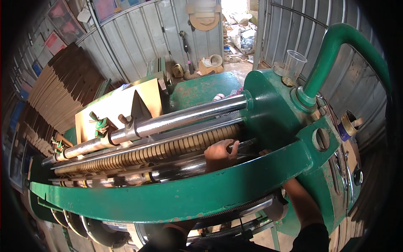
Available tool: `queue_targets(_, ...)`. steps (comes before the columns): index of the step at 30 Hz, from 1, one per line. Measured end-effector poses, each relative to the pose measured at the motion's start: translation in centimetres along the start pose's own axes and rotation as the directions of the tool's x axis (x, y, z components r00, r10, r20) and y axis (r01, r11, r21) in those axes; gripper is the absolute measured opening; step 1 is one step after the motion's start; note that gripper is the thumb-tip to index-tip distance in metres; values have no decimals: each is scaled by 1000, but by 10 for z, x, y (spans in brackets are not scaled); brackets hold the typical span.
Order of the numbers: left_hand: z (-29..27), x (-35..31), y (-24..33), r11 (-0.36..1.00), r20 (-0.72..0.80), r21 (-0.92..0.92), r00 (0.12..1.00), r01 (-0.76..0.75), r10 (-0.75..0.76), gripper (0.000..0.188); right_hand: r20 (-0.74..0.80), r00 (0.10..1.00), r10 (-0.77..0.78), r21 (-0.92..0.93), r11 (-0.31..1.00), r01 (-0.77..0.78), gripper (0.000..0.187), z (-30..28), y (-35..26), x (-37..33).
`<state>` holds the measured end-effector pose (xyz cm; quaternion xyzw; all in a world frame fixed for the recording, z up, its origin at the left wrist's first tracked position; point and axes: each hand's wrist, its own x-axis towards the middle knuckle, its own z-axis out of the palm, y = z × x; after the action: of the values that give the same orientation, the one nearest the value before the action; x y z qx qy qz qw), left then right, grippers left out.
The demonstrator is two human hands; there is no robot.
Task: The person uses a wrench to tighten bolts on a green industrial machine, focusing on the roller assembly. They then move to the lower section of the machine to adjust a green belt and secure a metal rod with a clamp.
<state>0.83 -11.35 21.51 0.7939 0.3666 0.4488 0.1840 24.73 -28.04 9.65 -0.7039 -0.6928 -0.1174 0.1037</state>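
My left hand [220,156] reaches up behind the curved green beam [168,201] and is closed round a dark metal rod [248,143], whose far end points right. The rod's exact kind does not show. Just to its right, a little of my right hand [265,152] shows above the beam; its fingers are mostly hidden. My right forearm [303,201] passes beneath the beam. Close to my left hand lie a shiny steel shaft [180,166] and a long ribbed brass-coloured roller [168,148]. A thicker polished bar [189,116] runs beyond them.
A thick green bent pipe [331,54] rises at the right. Beside it, a clear plastic cup [294,65] stands on the green housing [268,105]. Cardboard sheets [67,80] are stacked at left. Several tools [346,168] hang along the right side. Circular blades or discs [98,233] sit below the beam.
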Motion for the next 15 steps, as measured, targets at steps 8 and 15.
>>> queue_targets(8,26,9,-21,983,-47,176,998,57,-49,31,74,972,223,984,143,-107,48,37,4,-18)
queue_targets(15,44,3,-95,986,43,46,985,163,-165,24,299,896,328,432,791,-433,19,49,8,41)
